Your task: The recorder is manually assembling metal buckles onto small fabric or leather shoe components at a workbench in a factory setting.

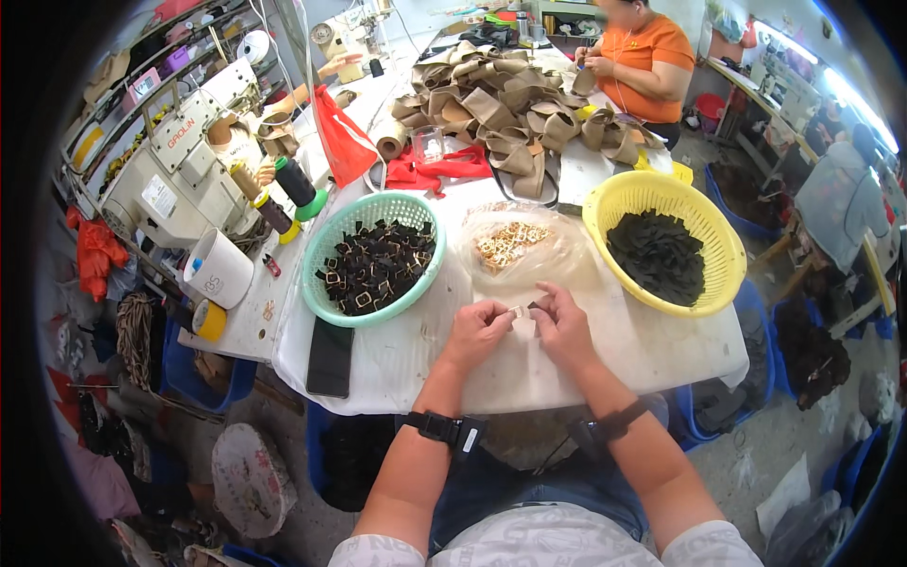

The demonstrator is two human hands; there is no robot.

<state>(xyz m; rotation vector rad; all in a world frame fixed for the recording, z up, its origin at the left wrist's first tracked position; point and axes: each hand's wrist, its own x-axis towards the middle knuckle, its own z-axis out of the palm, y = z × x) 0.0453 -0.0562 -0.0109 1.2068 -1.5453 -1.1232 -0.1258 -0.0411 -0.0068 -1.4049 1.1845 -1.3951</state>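
My left hand [480,331] pinches a small gold square buckle [516,311] between thumb and fingers. Close beside it, my right hand [561,326] is closed on a small black strap piece [534,305], its end near the buckle. Whether the strap passes through the buckle is too small to tell. Just beyond my hands lies a clear plastic bag [482,227] of loose gold buckles [513,246]. To the left, a mint-green basket [433,274] holds black straps fitted with gold buckles [378,267]. A yellow basket [723,255] on the right contains plain black strap pieces [656,257].
A black phone [330,359] lies at the table's front-left edge. Sewing machine [165,175], thread cones [300,186] and a white bucket [219,267] stand at left. Beyond are red cloth [444,168] and piled brown pieces [491,109]; a person in orange [652,61] works there.
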